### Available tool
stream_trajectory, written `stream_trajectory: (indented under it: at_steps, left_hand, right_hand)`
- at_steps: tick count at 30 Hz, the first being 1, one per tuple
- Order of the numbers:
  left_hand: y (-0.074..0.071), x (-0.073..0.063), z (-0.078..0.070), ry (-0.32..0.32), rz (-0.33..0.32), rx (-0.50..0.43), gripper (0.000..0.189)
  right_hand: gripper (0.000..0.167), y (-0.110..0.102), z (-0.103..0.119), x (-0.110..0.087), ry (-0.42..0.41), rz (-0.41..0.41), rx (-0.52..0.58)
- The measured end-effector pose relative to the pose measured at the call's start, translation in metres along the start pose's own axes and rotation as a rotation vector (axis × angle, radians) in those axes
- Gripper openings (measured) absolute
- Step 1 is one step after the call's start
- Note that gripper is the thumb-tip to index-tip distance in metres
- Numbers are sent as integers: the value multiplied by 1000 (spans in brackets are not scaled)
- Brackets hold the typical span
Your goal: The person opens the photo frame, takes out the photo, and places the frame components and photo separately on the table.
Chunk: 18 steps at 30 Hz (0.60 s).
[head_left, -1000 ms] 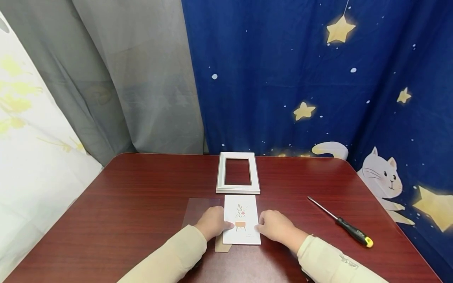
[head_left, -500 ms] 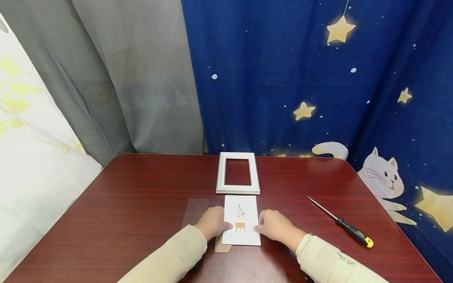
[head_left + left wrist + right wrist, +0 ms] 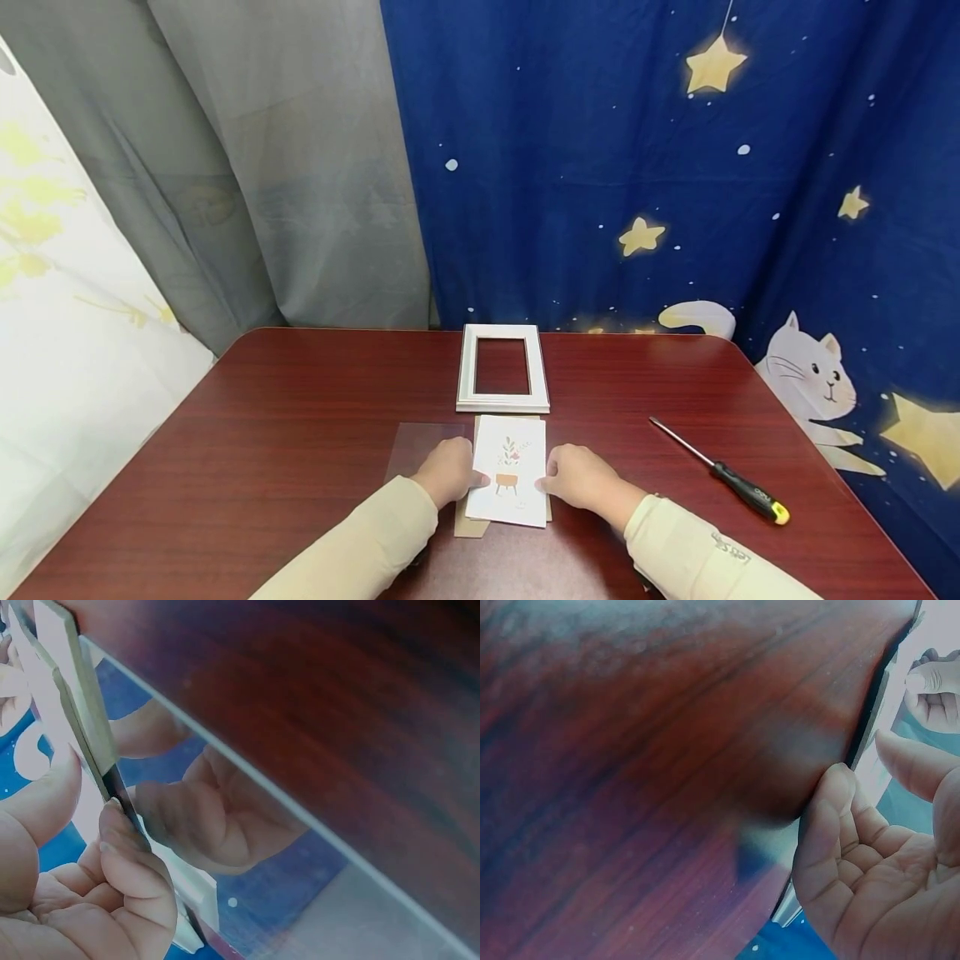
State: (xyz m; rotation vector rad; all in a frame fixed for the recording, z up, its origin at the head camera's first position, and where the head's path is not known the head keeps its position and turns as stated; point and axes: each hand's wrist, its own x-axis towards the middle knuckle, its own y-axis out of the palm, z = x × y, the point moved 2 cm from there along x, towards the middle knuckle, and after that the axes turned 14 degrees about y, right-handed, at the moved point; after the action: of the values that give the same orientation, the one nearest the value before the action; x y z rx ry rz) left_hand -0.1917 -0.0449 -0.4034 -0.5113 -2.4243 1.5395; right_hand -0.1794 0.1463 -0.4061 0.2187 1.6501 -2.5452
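A white card (image 3: 507, 508) printed with a potted plant lies between both hands in the head view, slightly turned. Tan board (image 3: 507, 417) shows under its top edge, and a tan tab (image 3: 471, 529) sticks out at the lower left. My left hand (image 3: 447, 472) pinches the card's left edge, thumb on the face and curled fingers (image 3: 135, 881) below. My right hand (image 3: 585, 477) grips the right edge likewise, thumb on top and fingertips (image 3: 832, 791) at the edge. A clear sheet (image 3: 422, 443) lies flat on the left, partly hidden by the left hand.
Behind the card lies a white picture frame (image 3: 467, 367) with an open middle. A screwdriver (image 3: 742, 487) with a black and yellow handle lies at the right of the dark red table (image 3: 315, 400). Curtains (image 3: 540, 167) hang behind.
The printed card has slid a little toward me and left and turned slightly, uncovering tan board at its top and lower right. Both hands stay at its edges.
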Motion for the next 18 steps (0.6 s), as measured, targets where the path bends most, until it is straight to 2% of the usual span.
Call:
stream_trajectory:
  at_steps: [18]
  left_hand:
    - [1,3,-4,15,14,40,33]
  right_hand:
    - [25,-1,-4,-1,27,31,95]
